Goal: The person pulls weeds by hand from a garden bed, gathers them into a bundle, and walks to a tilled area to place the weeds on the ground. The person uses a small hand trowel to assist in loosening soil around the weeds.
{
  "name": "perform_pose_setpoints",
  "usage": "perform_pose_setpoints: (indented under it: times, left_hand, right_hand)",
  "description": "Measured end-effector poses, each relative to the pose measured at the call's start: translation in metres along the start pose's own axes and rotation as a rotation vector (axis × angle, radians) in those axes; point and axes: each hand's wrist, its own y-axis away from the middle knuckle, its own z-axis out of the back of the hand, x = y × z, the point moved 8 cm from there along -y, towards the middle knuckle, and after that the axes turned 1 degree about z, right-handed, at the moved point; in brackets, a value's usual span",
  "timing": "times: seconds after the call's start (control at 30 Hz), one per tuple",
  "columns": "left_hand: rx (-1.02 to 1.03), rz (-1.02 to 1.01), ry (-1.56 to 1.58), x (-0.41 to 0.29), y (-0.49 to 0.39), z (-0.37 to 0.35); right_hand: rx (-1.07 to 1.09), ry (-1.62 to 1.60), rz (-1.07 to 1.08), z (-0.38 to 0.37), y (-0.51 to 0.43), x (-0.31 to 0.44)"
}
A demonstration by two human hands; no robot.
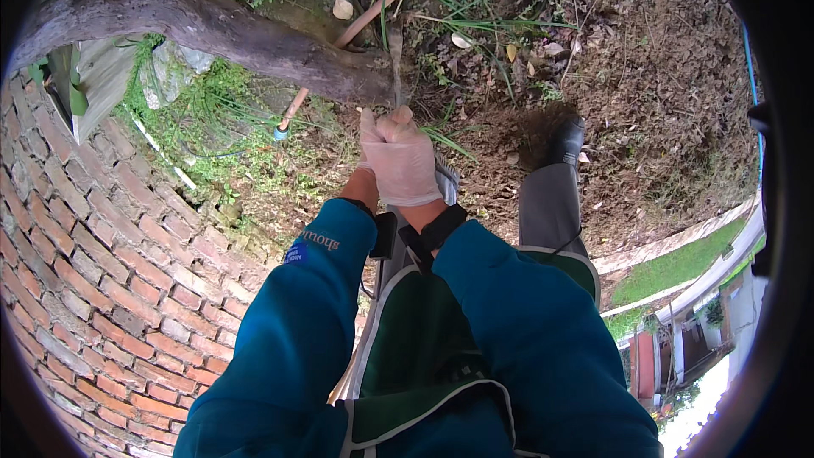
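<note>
My right hand (407, 162), in a thin whitish glove, is closed over the handle end of a long, narrow tool with a flat, dull blade (396, 63). My left hand (370, 130), gloved too, is pressed against it, its fingers curled and partly hidden. Both seem to grip the same handle, which the gloves cover. The blade points away from me, beside the right-hand end of a thick weathered log (254, 41); whether they touch, I cannot tell. Under the log runs a wooden pole (385, 6), its near end (282, 132) blue.
A curved red brick surface (127, 292) fills the left side. Grassy leaves (458, 13) hang near the blade. Loose soil (642, 114) with dry leaves lies right, where my dark boot (565, 140) stands. A blue hose (752, 76) runs along the far right; grey boards (105, 79) lean behind the log.
</note>
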Motion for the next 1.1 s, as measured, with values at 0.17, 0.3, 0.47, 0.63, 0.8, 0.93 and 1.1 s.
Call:
perform_pose_setpoints:
  times: [0.17, 0.3, 0.47, 0.63, 0.8, 0.93, 1.1]
  left_hand:
    - [-0.033, 0.063, 0.402, 0.014, 0.027, -0.024]
    - [-0.052, 0.064, 0.227, 0.029, 0.027, -0.028]
    - [-0.012, -0.042, 0.143, 0.026, 0.015, -0.005]
    - [-0.048, -0.073, -0.039, 0.017, 0.004, 0.017]
    - [-0.027, -0.225, -0.66, 0.007, -0.023, 0.013]
    - [0.036, -0.125, -0.144, 0.037, -0.019, 0.012]
    - [-0.008, -0.138, -0.145, 0.039, 0.041, -0.02]
  right_hand:
    - [0.028, -0.302, -0.183, 0.023, 0.013, -0.009]
    - [0.133, -0.541, -0.559, 0.039, 0.023, -0.022]
    - [0.152, -0.663, -0.584, 0.028, 0.018, -0.019]
    - [0.032, -0.617, -0.458, 0.012, 0.028, -0.024]
    - [0.017, -0.417, -0.457, 0.008, 0.031, -0.067]
    - [0.055, -0.131, -0.507, 0.026, 0.05, -0.081]
    - [0.64, -0.425, -0.973, 0.047, 0.09, -0.068]
